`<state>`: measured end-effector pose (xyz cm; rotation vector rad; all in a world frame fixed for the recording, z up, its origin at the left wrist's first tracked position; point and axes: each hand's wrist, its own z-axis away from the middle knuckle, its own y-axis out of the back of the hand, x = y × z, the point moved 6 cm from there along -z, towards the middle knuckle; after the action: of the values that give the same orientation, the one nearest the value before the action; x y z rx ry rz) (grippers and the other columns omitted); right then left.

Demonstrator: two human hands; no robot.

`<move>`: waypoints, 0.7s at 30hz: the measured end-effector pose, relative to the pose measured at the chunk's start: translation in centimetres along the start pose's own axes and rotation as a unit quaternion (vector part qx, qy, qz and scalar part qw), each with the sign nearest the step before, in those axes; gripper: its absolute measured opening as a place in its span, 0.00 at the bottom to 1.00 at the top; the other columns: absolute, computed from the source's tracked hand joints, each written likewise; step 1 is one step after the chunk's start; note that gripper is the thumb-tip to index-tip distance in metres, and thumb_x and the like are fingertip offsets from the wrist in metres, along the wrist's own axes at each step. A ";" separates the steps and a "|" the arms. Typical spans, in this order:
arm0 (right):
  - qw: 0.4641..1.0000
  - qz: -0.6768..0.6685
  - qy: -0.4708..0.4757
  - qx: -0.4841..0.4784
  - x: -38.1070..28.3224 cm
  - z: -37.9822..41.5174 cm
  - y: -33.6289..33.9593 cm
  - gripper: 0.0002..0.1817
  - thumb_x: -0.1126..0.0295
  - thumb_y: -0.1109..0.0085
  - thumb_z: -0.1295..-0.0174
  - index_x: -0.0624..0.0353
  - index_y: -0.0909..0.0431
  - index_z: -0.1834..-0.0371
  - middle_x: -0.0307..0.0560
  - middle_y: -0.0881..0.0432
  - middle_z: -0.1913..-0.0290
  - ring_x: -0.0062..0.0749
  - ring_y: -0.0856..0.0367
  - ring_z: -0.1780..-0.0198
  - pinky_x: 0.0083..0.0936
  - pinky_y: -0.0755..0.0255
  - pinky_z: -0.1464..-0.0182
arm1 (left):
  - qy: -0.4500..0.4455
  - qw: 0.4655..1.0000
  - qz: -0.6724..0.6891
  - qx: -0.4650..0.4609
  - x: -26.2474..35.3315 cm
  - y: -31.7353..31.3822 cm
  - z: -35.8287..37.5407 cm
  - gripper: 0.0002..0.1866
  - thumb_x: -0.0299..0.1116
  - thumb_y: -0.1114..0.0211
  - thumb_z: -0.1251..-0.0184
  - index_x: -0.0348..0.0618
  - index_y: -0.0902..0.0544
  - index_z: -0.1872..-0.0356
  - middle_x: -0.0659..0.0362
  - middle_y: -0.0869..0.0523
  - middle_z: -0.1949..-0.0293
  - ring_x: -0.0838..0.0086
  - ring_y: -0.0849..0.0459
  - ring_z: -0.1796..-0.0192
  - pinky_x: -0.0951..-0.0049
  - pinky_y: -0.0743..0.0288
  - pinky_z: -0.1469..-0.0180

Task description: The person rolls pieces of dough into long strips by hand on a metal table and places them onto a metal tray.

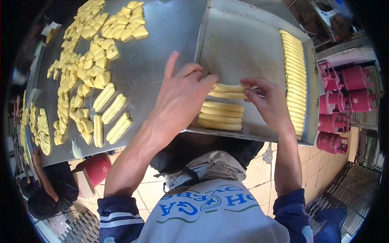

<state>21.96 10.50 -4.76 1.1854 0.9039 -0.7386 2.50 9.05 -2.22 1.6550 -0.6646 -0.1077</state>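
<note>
Between my two hands a yellow dough stick (229,88) is stretched level over the metal baking tray (243,44). My left hand (181,94) pinches its left end, with the index finger raised away. The thumb and fingers of my right hand (267,100) close on the right end. Just below it, nearer my body, several dough sticks (221,115) lie side by side at the tray's near edge. A long, tight row of dough sticks (294,81) runs along the tray's right wall.
Left of the tray, the metal table (162,36) carries many folded dough pieces (93,60) and a few loose dough sticks (114,108). Pink gas cylinders (356,79) stand on the right. Another person (46,190) is at the lower left, near a red container (96,168).
</note>
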 end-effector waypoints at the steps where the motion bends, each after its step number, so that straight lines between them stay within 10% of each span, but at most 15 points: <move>1: 0.999 0.044 0.009 -0.003 0.6 0.0 0.0 0.13 0.76 0.40 0.38 0.63 0.17 0.50 0.55 0.14 0.60 0.34 0.14 0.62 0.27 0.21 0.55 | -0.019 0.997 -0.064 -0.036 0.2 -1.0 -0.3 0.13 0.29 0.37 0.36 0.48 0.16 0.51 0.57 0.12 0.61 0.65 0.23 0.39 0.43 0.53 0.26; 2: 0.998 0.056 -0.004 -0.014 1.1 0.0 -0.1 0.13 0.76 0.40 0.37 0.65 0.18 0.50 0.53 0.14 0.59 0.32 0.15 0.61 0.26 0.20 0.55 | -0.025 0.997 -0.059 -0.035 0.1 -1.7 -0.5 0.11 0.29 0.38 0.37 0.47 0.15 0.54 0.57 0.12 0.65 0.66 0.23 0.39 0.37 0.64 0.25; 11: 0.993 0.089 -0.043 -0.057 2.4 0.0 -0.6 0.13 0.75 0.40 0.37 0.69 0.19 0.51 0.50 0.15 0.59 0.28 0.15 0.62 0.23 0.22 0.58 | -0.035 0.987 -0.100 -0.117 0.7 -2.1 -1.3 0.09 0.25 0.39 0.41 0.44 0.13 0.62 0.56 0.12 0.68 0.63 0.22 0.39 0.37 0.61 0.25; 17: 0.981 0.189 0.030 -0.036 1.6 0.5 -0.7 0.12 0.76 0.40 0.39 0.66 0.18 0.53 0.54 0.16 0.61 0.37 0.17 0.60 0.30 0.23 0.56 | -0.094 0.974 -0.166 -0.121 1.6 -2.9 -1.6 0.09 0.22 0.41 0.44 0.38 0.14 0.65 0.50 0.13 0.62 0.61 0.22 0.38 0.51 0.49 0.24; 21: 0.977 0.203 0.021 -0.061 1.4 0.5 -1.2 0.13 0.76 0.42 0.41 0.63 0.18 0.53 0.60 0.17 0.55 0.51 0.17 0.56 0.38 0.24 0.52 | -0.089 0.971 0.060 -0.213 2.2 -4.8 -1.8 0.14 0.23 0.41 0.44 0.34 0.17 0.56 0.48 0.16 0.57 0.56 0.21 0.42 0.51 0.37 0.32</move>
<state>21.70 9.67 -6.43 1.2289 0.6992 -0.3231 6.76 9.80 -5.64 1.1979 -0.8136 -0.2936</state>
